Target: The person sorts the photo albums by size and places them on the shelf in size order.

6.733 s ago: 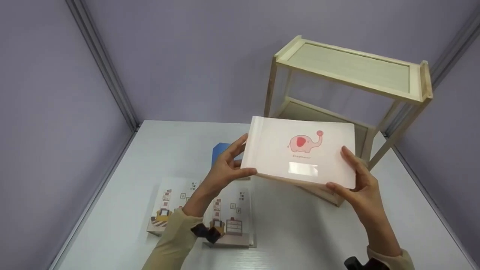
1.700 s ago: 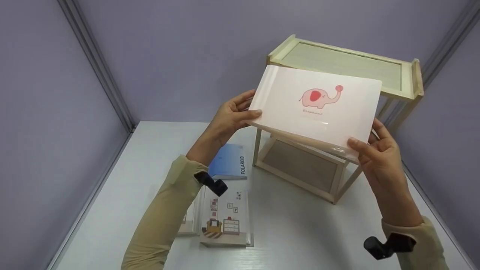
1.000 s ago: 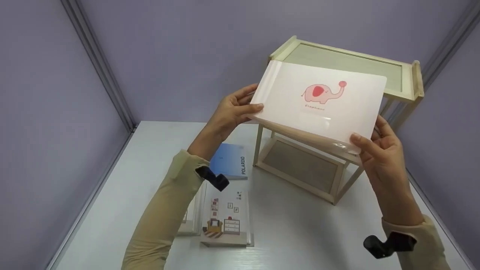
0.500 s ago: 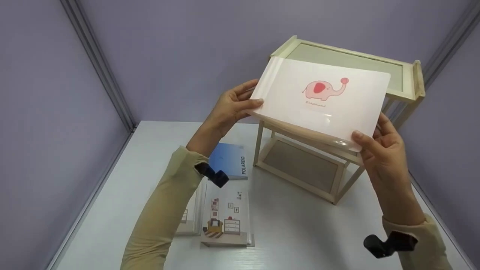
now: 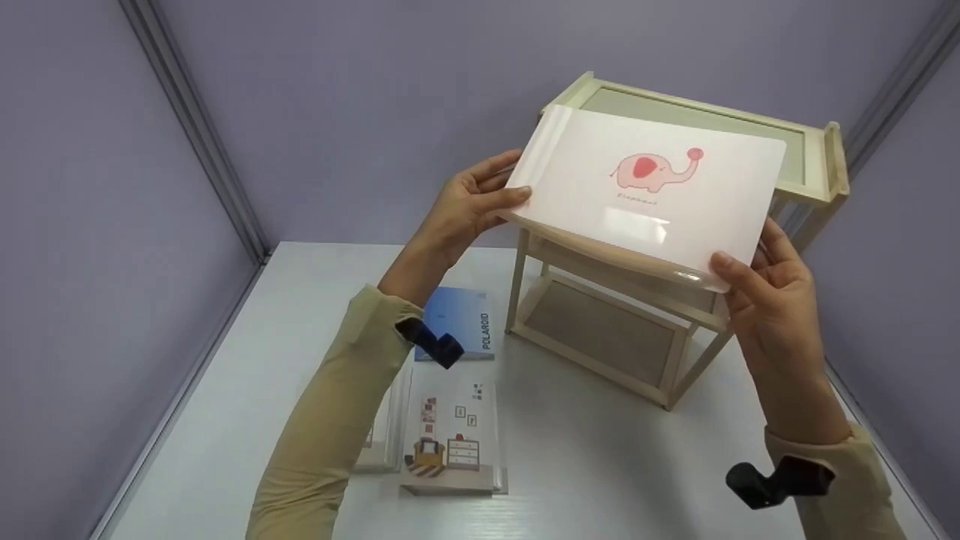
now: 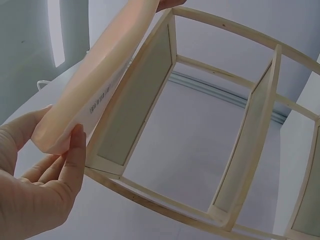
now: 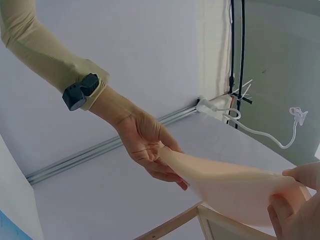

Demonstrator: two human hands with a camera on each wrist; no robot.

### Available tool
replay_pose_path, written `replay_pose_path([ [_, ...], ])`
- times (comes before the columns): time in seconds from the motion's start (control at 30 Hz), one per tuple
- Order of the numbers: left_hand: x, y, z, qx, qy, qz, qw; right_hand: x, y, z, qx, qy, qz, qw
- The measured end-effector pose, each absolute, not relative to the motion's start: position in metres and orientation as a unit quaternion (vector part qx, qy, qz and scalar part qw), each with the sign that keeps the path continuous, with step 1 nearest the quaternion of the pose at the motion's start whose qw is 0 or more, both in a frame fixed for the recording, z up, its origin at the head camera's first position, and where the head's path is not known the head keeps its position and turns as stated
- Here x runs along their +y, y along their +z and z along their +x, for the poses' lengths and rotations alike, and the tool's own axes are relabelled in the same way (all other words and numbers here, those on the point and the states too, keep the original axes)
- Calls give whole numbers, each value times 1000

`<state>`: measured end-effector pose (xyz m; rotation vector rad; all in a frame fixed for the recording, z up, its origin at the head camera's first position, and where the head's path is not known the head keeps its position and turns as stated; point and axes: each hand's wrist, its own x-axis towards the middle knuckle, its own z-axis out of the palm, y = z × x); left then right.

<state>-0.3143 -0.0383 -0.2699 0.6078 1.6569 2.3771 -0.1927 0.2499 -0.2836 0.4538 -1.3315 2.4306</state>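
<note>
A white photo album (image 5: 585, 187) with a pink elephant on its cover is held tilted in front of and over the wooden rack's top shelf (image 5: 814, 161). My left hand (image 5: 461, 214) pinches its spine end, thumb on the cover and fingers underneath. At the opposite end, my right hand (image 5: 776, 296) grips the lower corner the same way. In the left wrist view the album's (image 6: 95, 65) underside carries a barcode and faces the rack's top panel (image 6: 137, 100). The right wrist view has both hands on the album (image 7: 225, 180), which bends slightly. Whether it touches the rack, I cannot tell.
A blue album (image 5: 457, 319) marked POLAROID lies on the white table (image 5: 592, 457). In front of it lies an album with a room drawing (image 5: 450, 442); another album (image 5: 381, 431) beside it is partly hidden by my left arm. The rack's lower shelf (image 5: 600, 330) stands behind.
Both hands have raised the elephant album from in front of the rack's middle to the top shelf's height. Over the last second it has crept slightly up and right, still gripped at both ends.
</note>
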Motion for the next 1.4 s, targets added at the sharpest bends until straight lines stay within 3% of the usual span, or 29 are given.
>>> replay_pose_path([
  [0.57,-38,-267,-311,541,813,205,65,247,-278,-193,-399,877,211,165],
  [0.93,-38,-274,-310,527,795,298,34,248,-279,-191,-379,868,271,171],
  [1.17,-37,-277,-310,552,750,363,6,246,-277,-190,-417,840,271,215],
  [1.4,-37,-277,-309,568,735,371,-18,241,-278,-190,-459,803,256,282],
])
